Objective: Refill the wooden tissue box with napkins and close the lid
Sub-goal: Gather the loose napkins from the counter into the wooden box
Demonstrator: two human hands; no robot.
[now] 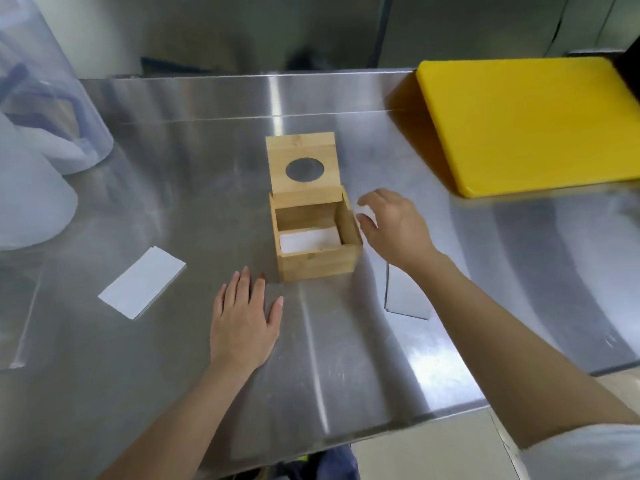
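Two hands, one box, entered as follows. Box [317,244]: wood, at mid-table [207,168], top open so napkins can go in. Lid [302,164]: hinged at the far wall, tipped back past upright, round dispensing hole showing the table through it. Napkins [309,241]: white stack lying low inside, well below the rim; box judged only partly filled. Spare napkin [142,282]: folded, flat on the table, left of the box and apart from it, likely the next to load. Left hand [244,323]: flat on the table, fingers spread, grip empty, just before the box's near-left corner. Right hand [391,226]: beside the right wall, fingers loosely curled, holding nothing, probably steadying the box. Cutting board [533,123]: yellow, far right, not involved.
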